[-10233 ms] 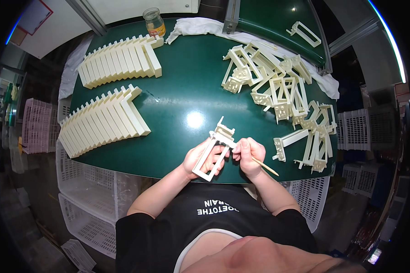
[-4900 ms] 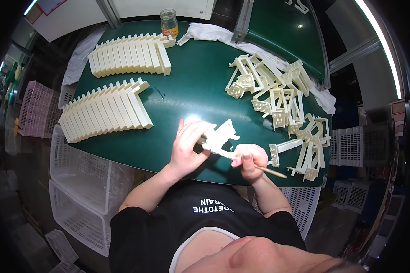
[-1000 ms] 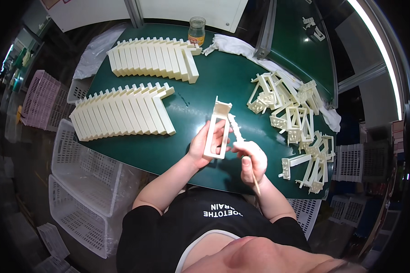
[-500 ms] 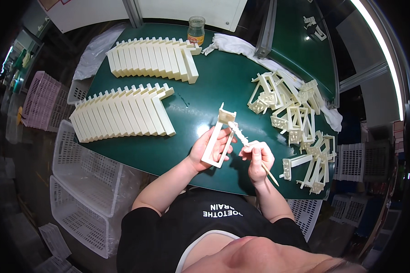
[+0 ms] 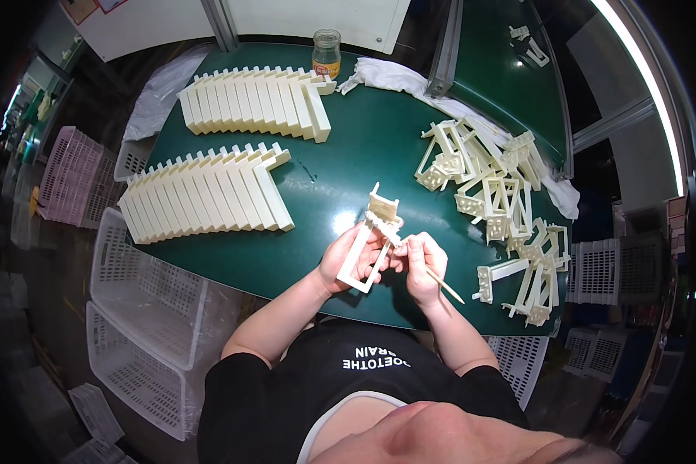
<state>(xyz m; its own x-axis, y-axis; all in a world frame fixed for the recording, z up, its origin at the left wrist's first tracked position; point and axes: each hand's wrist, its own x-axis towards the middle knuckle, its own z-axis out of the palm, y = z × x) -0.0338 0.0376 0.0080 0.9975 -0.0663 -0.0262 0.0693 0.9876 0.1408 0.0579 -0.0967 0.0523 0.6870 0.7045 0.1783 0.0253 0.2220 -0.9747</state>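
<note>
My left hand (image 5: 337,259) is closed around a cream-white plastic frame (image 5: 383,206), a long open rectangle with a pronged plate at its far end. In my right hand (image 5: 423,269) is a thin wooden stick (image 5: 447,288), its pointed end sticking out toward the lower right. White cloth (image 5: 383,226) wraps the stick's other end and lies across the frame just below the plate. Fingers of both hands come close together at the frame's right side. The far fingers of my left hand are partly hidden behind the frame.
On the green table (image 5: 325,166), two rows of cream parts (image 5: 209,189) stand at the left. Jumbled loose frames (image 5: 503,205) lie at the right. A glass jar (image 5: 326,56) and a white cloth (image 5: 394,77) sit at the back. White plastic crates (image 5: 143,325) are at lower left.
My right hand has moved left, bringing the cloth-wrapped stick end from beside the frame to across it. The frame has shifted slightly left and toward me in my left hand.
</note>
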